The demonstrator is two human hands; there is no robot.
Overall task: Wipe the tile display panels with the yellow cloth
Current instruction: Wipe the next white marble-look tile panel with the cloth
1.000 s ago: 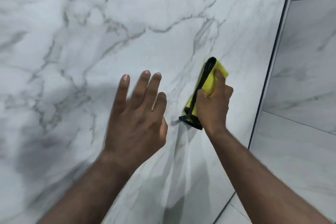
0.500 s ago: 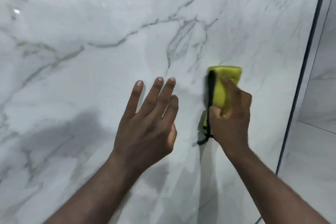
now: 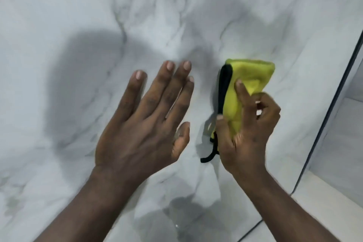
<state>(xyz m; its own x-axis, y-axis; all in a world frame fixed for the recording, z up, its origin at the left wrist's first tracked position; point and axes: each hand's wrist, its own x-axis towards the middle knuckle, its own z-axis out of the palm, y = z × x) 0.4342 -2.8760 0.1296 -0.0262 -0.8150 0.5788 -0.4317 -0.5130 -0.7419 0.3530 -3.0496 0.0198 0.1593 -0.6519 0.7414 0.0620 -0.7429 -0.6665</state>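
Item 1, nearest: I am seeing two bare forearms coming in from the near edge.

Item 2: the left hand (image 3: 141,124) is hovering open over the marble-patterned tile panel (image 3: 68,15), fingers straight and slightly spread. I cannot tell whether the palm is touching the surface.

Item 3: the right hand (image 3: 249,133), just to its right and apart from it, is gripping the yellow cloth (image 3: 251,72). Its fingers are curling round the folded wad, with the forefinger stretching up its face and the thumb sitting at the black trim (image 3: 224,84).

Item 4: the cloth is sitting close against the panel, right of centre, with its far end showing beyond the fingers and a black loop (image 3: 209,156) dangling at its near end.

Item 5, far right: a dark joint strip (image 3: 332,108) is running diagonally, dividing this panel from a neighbouring pale panel (image 3: 351,143).
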